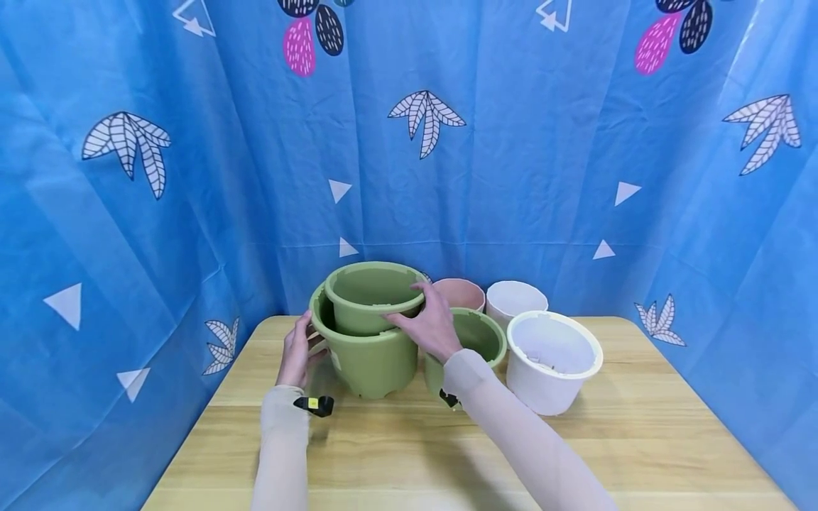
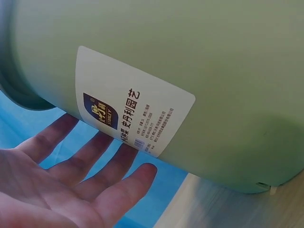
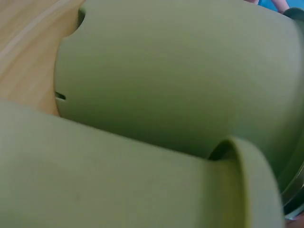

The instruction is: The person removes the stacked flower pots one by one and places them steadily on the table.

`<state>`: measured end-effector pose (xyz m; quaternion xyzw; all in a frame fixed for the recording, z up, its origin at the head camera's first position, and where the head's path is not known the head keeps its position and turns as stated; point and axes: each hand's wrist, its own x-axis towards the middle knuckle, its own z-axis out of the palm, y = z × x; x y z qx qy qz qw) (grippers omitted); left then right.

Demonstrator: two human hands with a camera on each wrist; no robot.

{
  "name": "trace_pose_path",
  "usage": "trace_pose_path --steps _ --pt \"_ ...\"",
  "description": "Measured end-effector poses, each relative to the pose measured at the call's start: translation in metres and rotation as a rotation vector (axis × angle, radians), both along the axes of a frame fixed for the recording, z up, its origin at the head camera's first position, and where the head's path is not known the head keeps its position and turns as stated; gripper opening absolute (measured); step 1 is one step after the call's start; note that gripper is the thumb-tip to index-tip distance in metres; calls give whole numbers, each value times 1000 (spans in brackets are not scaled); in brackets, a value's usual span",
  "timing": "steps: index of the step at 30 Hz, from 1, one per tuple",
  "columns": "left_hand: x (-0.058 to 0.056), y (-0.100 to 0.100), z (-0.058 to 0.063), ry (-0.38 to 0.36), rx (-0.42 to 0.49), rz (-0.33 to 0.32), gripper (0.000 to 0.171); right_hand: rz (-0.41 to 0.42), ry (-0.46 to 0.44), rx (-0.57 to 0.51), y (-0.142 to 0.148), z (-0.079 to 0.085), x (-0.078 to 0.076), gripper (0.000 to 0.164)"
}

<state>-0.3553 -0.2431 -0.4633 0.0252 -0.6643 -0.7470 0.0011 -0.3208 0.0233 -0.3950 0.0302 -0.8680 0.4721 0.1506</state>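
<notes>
A large green flowerpot (image 1: 377,363) stands on the table, left of the other pots. Tilted partly inside its mouth is a second green flowerpot (image 1: 361,321). My right hand (image 1: 433,325) pinches the right part of this upper pot's rim, thumb at the front and fingers at the far side. At the large pot's left side is my left hand (image 1: 297,353), its loosely extended fingers (image 2: 78,164) against the wall beneath the rim. A white printed label (image 2: 135,107) shows on that wall in the left wrist view.
Right of the large pot stands a smaller green pot (image 1: 437,372), close beside it in the right wrist view. Behind are a pink pot (image 1: 461,292) and a white pot (image 1: 516,298). A larger white pot (image 1: 543,390) holds small pale bits. Blue curtain (image 1: 422,206) surrounds the wooden table (image 1: 383,454).
</notes>
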Motion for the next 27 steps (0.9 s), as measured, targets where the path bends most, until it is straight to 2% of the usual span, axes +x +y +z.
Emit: trace_pose_path --steps 12,19,27 --pt "3 -2 0 2 16 -12 69 101 13 -92 8 -2 -4 68" --pt "-1 0 2 -5 41 -14 58 147 71 -92 5 8 -1 71" --pt "0 2 1 -2 34 -8 58 161 77 -129 5 13 0 74"
